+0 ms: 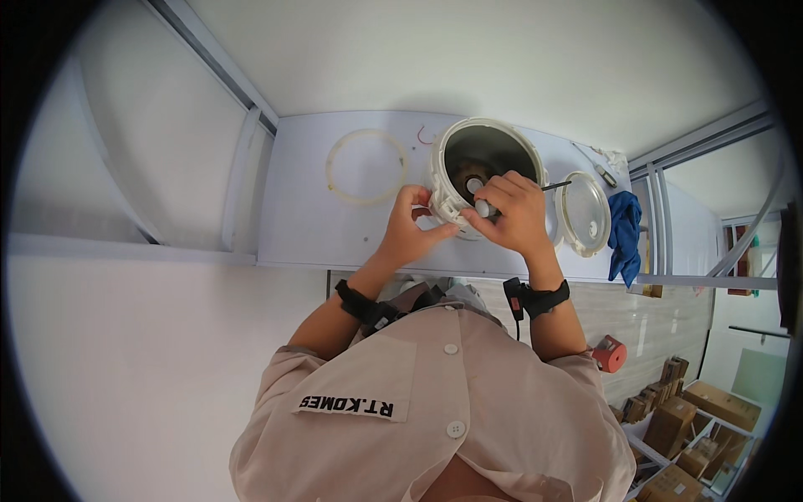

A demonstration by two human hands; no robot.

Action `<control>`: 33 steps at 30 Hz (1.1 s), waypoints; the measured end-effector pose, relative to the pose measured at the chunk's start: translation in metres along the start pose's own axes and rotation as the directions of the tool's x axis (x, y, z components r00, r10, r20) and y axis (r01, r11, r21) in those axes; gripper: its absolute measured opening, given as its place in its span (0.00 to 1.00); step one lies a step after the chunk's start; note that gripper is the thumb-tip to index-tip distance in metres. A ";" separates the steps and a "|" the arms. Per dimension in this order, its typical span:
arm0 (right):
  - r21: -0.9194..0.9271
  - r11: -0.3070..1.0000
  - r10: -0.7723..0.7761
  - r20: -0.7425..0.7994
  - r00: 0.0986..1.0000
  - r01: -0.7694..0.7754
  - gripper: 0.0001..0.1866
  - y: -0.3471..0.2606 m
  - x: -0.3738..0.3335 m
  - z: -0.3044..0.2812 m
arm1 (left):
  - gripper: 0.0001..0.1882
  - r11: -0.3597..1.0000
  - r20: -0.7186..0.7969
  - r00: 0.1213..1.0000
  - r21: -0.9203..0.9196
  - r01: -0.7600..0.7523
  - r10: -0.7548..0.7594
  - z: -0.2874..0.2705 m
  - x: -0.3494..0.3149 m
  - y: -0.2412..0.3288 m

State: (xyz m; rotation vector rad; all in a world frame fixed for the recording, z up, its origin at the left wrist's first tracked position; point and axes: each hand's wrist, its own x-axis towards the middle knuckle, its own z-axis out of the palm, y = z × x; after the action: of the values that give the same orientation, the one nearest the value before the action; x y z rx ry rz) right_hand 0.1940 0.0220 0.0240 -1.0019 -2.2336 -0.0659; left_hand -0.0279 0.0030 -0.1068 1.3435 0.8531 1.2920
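A round white cooker body (488, 125) with a grey, hollow inside stands on the white table. Its near-left rim carries a white plastic fitting (446, 205). My left hand (411, 227) grips that side, fingers at the rim and thumb stretched along the fitting. Over the near rim, my right hand (517, 213) is closed round a screwdriver (557, 186); its thin dark shaft sticks out to the right, and a pale grey end shows by my thumb. A round fitting (474, 186) is visible at the bottom of the cooker. My palms hide part of the near rim.
On the table (293, 184) lie a pale ring (332, 186) and a red wire (422, 136) at the left. A round lid with a clear middle (585, 213), a blue cloth (625, 234) and a grey-green tool (606, 176) are at the right. Cardboard boxes (669, 422) stand beyond.
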 end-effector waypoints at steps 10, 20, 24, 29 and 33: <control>0.015 1.000 0.023 0.006 1.000 -0.023 0.15 0.010 -0.003 -0.006 | 0.19 0.882 0.132 0.949 -0.350 0.316 -0.288 -0.009 0.013 0.006; 0.022 0.999 -0.031 -0.063 0.997 0.033 0.20 0.018 -0.014 -0.023 | 0.21 0.947 0.178 0.982 0.320 0.000 -0.060 0.001 0.011 0.024; 0.056 0.998 0.030 -0.194 0.980 -0.020 0.20 0.017 -0.035 -0.033 | 0.24 0.754 0.113 0.987 0.636 -0.163 0.117 0.010 0.008 0.044; 0.131 0.991 0.077 -0.464 0.882 -0.017 0.25 -0.001 -0.061 -0.057 | 0.29 0.438 0.376 0.797 0.685 -0.583 0.473 0.016 0.032 0.081; 0.028 0.999 0.051 -0.564 0.824 -0.043 0.27 -0.016 -0.083 -0.076 | 0.30 0.414 0.533 0.746 0.621 -0.665 0.399 0.027 0.050 0.095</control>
State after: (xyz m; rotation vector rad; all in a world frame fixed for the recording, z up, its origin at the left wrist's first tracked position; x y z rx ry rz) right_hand 0.2652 -0.0656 0.0356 -0.8850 -1.6577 -0.2888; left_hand -0.0081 0.0259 0.0003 2.6713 0.8103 1.1208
